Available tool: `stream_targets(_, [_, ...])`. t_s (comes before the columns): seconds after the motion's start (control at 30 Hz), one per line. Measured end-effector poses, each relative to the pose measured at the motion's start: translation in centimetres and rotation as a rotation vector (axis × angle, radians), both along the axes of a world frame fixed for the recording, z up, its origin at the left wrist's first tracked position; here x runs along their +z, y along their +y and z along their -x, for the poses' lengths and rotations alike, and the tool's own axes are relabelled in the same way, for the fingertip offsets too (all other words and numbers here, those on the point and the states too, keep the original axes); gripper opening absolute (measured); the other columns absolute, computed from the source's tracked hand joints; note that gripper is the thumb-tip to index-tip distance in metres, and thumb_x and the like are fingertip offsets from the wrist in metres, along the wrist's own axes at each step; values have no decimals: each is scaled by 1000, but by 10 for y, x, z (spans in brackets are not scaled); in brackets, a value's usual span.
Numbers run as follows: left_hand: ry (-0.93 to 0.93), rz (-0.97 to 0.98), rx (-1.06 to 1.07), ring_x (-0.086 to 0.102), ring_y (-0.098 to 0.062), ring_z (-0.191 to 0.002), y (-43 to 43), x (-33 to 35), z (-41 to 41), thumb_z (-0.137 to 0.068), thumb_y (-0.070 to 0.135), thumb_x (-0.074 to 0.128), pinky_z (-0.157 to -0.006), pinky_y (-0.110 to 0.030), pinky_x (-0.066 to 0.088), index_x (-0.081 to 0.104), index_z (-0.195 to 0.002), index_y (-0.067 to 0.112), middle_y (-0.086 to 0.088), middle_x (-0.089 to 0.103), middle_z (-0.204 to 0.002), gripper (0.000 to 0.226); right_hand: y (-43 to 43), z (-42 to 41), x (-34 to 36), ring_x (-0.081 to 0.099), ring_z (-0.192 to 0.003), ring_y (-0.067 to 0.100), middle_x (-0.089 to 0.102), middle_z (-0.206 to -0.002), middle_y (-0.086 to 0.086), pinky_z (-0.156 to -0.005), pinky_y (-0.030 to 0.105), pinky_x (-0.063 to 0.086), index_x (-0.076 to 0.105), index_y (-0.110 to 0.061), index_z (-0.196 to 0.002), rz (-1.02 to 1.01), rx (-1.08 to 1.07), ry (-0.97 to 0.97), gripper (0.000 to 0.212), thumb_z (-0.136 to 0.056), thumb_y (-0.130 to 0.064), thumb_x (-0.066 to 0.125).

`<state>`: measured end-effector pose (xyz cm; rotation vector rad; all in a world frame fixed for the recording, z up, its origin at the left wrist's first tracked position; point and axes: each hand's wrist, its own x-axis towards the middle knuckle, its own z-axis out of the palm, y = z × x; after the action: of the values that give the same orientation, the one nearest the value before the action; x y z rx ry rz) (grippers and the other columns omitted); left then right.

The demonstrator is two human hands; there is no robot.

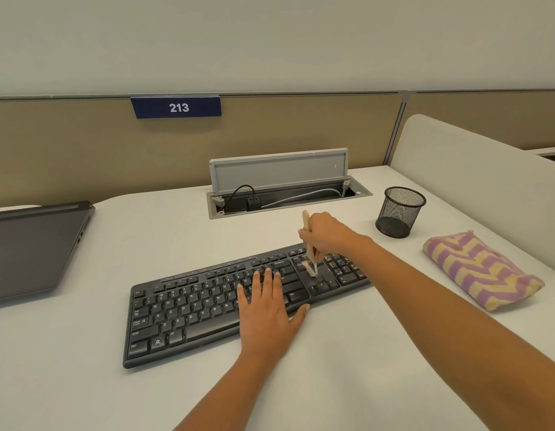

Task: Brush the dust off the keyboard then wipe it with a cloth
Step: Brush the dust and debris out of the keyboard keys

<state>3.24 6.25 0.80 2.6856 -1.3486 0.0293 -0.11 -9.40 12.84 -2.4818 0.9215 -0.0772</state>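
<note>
One keyboard (189,309), one cloth (481,269), one brush (306,223) in right hand (326,234)

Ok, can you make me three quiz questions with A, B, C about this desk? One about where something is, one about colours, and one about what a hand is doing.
1. Where is the mesh cup?
A. On a chair
B. On the desk, beyond the cloth
C. On the floor

2. What colours are the cloth's zigzags?
A. Purple and yellow
B. Red and green
C. Black and white

3. What is the right hand doing?
A. Lying flat and holding nothing
B. Waving in the air
C. Holding the brush

Answers:
1. B: the cup stands on the desk, farther back than the cloth.
2. A: the zigzags are purple and yellow.
3. C: its fingers curl round the brush handle, and the bristles are down on the keyboard.
</note>
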Motion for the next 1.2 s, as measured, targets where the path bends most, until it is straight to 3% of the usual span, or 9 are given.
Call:
stream_targets(0.1, [-5,-10,-2,-5,-22,-147,1,1,0,-58,74,-34,-116,-50,-4,1,-153,16,-2,-3,-161,117,-6,1,8,59,-39,10,61,-66,8,-44,16,51,51,-4,-75,-71,-28,-13,29,-98,-20,42])
stream_targets(0.27, [1,-11,-1,-5,-22,-147,1,1,1,-52,71,-42,-116,-49,-4,0,-153,16,-2,-3,-161,122,-11,-1,7,68,-76,30,66,-85,20,-72,35,55,63,5,-92,17,-156,-288,40,-99,-27,41])
stream_targets(0.4, [5,-2,-3,-6,-23,-147,1,1,1,-54,72,-41,-116,-50,-4,0,-153,16,-3,-3,-161,121,-10,5,-8,61,-70,26,61,-79,19,-59,27,48,61,2,-77,29,-166,-337,43,-98,-31,44])
stream_targets(0.53, [3,5,-2,-4,-23,-147,0,0,1,-49,70,-46,-116,-50,-3,2,-153,16,-3,-1,-161,126,-10,9,-18,69,-80,31,68,-92,22,-73,42,58,65,8,-96,-31,-161,-321,45,-98,-32,43])
stream_targets(0.73, [5,-10,-1,-6,-22,-147,1,2,1,-62,74,-27,-116,-49,-4,0,-153,16,-3,-4,-161,111,-13,11,-5,65,-63,26,67,-86,21,-60,24,52,56,-1,-80,-77,-83,-149,33,-99,-23,42])
stream_targets(0.9, [2,-3,1,-5,-22,-147,0,0,0,-53,71,-40,-116,-50,-4,0,-153,17,-2,-2,-161,121,-15,9,3,59,-45,10,68,-78,16,-47,13,49,53,-5,-73,-49,-24,-18,32,-99,-22,41])
stream_targets(1.0, [5,-2,0,-5,-22,-147,0,1,1,-54,71,-38,-116,-49,-4,1,-153,17,-2,-2,-161,119,-14,9,6,61,-43,9,64,-67,10,-49,18,53,59,1,-81,-56,-79,-132,34,-98,-22,42])
stream_targets(1.1, [12,12,1,-3,-23,-148,0,0,1,-55,72,-38,-116,-50,-3,3,-153,16,-3,-1,-161,121,-12,8,2,69,-73,30,67,-84,21,-66,35,55,63,8,-89,-9,-133,-282,42,-99,-27,42])
stream_targets(1.2, [4,-1,2,-5,-23,-147,0,1,1,-51,70,-43,-116,-50,-4,1,-153,17,-2,-3,-161,123,-10,9,-9,60,-60,22,60,-68,15,-48,18,43,55,-5,-64,44,-135,-317,44,-98,-31,43])
